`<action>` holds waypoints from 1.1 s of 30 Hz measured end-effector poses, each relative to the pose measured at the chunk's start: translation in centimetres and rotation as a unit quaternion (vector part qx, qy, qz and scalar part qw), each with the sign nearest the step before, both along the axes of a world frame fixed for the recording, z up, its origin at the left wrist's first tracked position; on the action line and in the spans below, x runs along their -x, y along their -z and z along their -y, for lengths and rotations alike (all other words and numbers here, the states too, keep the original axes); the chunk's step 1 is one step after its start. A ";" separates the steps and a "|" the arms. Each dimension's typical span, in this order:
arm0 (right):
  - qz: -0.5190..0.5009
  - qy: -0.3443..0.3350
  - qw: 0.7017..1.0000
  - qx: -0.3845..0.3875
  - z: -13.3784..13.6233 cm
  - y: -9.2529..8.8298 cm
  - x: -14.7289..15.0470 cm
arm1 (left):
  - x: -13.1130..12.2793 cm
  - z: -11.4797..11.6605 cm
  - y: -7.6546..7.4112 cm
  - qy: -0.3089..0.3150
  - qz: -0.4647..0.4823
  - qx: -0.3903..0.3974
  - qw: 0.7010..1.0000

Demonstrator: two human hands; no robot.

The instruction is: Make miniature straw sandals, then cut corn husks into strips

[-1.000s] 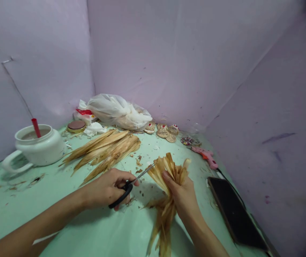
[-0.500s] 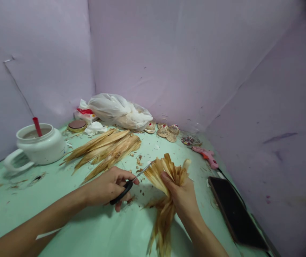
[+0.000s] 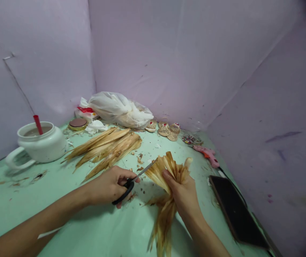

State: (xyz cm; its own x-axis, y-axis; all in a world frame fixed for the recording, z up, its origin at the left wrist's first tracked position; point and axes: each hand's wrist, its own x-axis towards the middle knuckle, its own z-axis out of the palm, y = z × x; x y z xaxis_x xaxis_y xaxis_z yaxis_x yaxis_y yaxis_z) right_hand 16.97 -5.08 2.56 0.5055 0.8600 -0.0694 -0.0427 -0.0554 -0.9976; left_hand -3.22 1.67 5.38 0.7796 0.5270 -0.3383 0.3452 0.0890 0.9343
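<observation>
Black-handled scissors point(image 3: 124, 192) are in my left hand point(image 3: 110, 186), its fingers through and around the handles. The blades point up and right, their tips at the left edge of a bunch of dried brown husks point(image 3: 161, 172). My right hand point(image 3: 184, 192) grips this bunch at its gathered middle, thumb on top. The upper ends fan out above the thumb, and the long lower ends hang toward the table's near side. More dried husks point(image 3: 110, 148) lie flat on the green table beyond my left hand.
A white mug point(image 3: 44, 144) with a red-handled tool stands at left. Behind lie a plastic bag point(image 3: 120, 110), a round tin point(image 3: 78, 124) and small woven pieces point(image 3: 164, 129). At right are a pink glue gun point(image 3: 207, 155) and a phone point(image 3: 237, 210). Small scraps dot the table.
The scissors' handles have drawn closer together as my left fingers close, and the blades look nearer each other. My right hand keeps its hold on the bunch. The view has shifted slightly.
</observation>
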 end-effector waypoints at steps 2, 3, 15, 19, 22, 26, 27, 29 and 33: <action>0.001 -0.002 1.000 -0.003 0.0 0.1 0.0 | 0.0 0.0 0.0 0.001 -0.006 -0.003 1.000; 0.000 -0.001 1.000 -0.005 0.0 0.1 0.0 | -0.1 -0.1 0.0 0.001 -0.009 -0.004 1.000; -0.029 0.001 0.999 -0.027 0.0 -0.1 0.1 | -0.3 0.5 -0.2 0.009 -0.005 -0.026 1.000; -0.026 0.003 0.999 -0.028 0.0 0.0 0.1 | -0.3 0.2 0.2 0.013 -0.007 -0.045 0.999; -0.020 0.010 0.999 -0.032 0.0 0.1 0.1 | -0.4 0.1 0.5 -0.008 -0.017 -0.038 0.999; -0.033 -0.002 0.999 -0.015 -0.2 0.1 -0.2 | -0.5 -0.3 -0.4 -0.103 -0.063 -0.042 0.992; -0.046 -0.008 0.999 -0.004 -0.2 -0.1 -0.3 | -0.3 -0.6 -0.8 -0.142 -0.071 -0.056 0.986; -0.076 -0.024 0.997 0.018 -0.1 -0.6 -0.8 | 0.2 -1.1 -1.7 -0.193 -0.060 -0.077 0.976; -0.150 -0.120 0.981 0.025 0.4 -1.8 -1.5 | 1.3 -1.5 -2.8 -0.105 -0.031 -0.089 0.990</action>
State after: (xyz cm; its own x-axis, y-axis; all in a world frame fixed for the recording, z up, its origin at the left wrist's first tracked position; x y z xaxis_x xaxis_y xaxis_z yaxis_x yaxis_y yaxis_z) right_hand 18.43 -5.48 4.36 0.2400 0.9435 -0.2286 -0.3132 -0.1476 -0.9381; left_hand -4.54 3.20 8.16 0.6266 0.7314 -0.2691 0.3933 0.0013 0.9194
